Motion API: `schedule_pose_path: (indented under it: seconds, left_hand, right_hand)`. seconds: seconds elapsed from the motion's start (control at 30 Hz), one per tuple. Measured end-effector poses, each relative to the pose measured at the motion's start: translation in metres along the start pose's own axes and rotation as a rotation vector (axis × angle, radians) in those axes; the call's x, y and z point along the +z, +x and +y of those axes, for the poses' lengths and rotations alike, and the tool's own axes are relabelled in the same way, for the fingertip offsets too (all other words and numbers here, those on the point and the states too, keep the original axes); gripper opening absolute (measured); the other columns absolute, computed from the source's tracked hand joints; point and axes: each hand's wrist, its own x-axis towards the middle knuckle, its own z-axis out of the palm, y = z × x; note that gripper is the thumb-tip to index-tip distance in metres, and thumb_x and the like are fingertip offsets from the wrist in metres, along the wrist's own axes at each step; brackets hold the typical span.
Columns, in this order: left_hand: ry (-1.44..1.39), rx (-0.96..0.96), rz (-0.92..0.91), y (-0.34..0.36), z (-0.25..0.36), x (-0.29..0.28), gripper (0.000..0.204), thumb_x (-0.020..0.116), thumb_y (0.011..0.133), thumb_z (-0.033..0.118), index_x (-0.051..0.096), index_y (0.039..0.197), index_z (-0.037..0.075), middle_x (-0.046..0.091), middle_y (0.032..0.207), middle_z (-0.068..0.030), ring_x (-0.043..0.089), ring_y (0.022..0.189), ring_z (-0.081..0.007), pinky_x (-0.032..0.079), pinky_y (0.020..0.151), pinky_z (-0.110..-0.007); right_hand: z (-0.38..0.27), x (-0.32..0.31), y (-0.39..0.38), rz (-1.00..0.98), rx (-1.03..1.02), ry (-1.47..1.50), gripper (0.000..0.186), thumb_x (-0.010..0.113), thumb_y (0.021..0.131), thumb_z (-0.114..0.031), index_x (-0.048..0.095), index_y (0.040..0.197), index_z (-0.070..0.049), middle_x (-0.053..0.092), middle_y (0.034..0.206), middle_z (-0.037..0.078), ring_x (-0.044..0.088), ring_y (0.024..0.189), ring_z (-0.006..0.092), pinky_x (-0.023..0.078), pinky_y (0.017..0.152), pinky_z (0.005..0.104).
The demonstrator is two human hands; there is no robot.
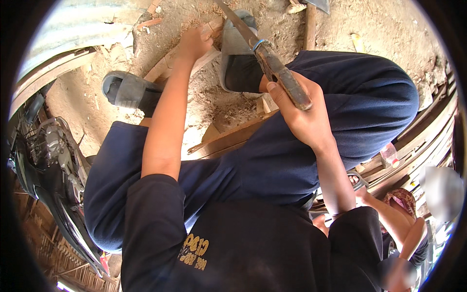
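Note:
My left hand [194,44] grips a pale split piece of wood [167,63] lying on the dirt between my sandaled feet, near the top middle. My right hand [297,109] is closed around the worn handle [287,82] of a long knife, with a blue band near the blade. The dark blade [235,20] points up and left, passing over my right sandal [232,36] to the right of my left hand. My left sandal [116,88] is left of the wood. A longer board [219,138] lies behind my hands, nearer my body.
A motorbike [53,146] stands at the left beside a corrugated metal sheet [68,24]. Stacked planks [421,136] line the right, with a plastic bottle [389,153]. Another person [399,224] sits at the lower right. Wood scraps [148,22] and a stick [310,29] lie on the dirt.

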Motion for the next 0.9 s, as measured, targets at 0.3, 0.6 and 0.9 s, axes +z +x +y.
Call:
schedule_pose_path:
  seconds: [0.3, 0.6, 0.9]
  left_hand:
    - [-0.163, -0.089, -0.175, 0.004, 0.009, -0.025, 0.062, 0.074, 0.084, 0.031, 0.058, 0.135, -0.002, 0.065, 0.123, -0.0278, 0.062, 0.118, -0.0381, 0.048, 0.102, -0.043]
    - [-0.183, -0.053, -0.104, -0.008, -0.007, -0.012, 0.075, 0.076, 0.083, 0.047, 0.051, 0.145, 0.013, 0.058, 0.137, -0.0205, 0.054, 0.128, -0.0372, 0.046, 0.104, -0.045]
    - [-0.056, -0.164, -0.074, -0.043, -0.036, -0.008, 0.109, 0.067, 0.068, 0.083, 0.054, 0.137, 0.001, 0.058, 0.134, -0.0204, 0.051, 0.130, -0.0374, 0.042, 0.110, -0.047]
  right_hand:
    - [0.008, 0.002, -0.006, -0.039, 0.063, -0.064, 0.022, 0.065, 0.092, -0.015, 0.059, 0.081, 0.003, 0.057, 0.064, 0.008, 0.050, 0.061, 0.0111, 0.043, 0.059, 0.0330]
    - [0.003, 0.007, -0.012, -0.050, 0.250, 0.034, 0.024, 0.064, 0.095, -0.014, 0.055, 0.076, -0.003, 0.049, 0.063, -0.003, 0.044, 0.061, 0.0050, 0.037, 0.054, 0.0271]
    - [-0.016, 0.038, -0.028, -0.038, 0.255, 0.006, 0.021, 0.064, 0.095, -0.013, 0.055, 0.079, -0.002, 0.048, 0.066, -0.004, 0.043, 0.064, 0.0035, 0.036, 0.055, 0.0250]
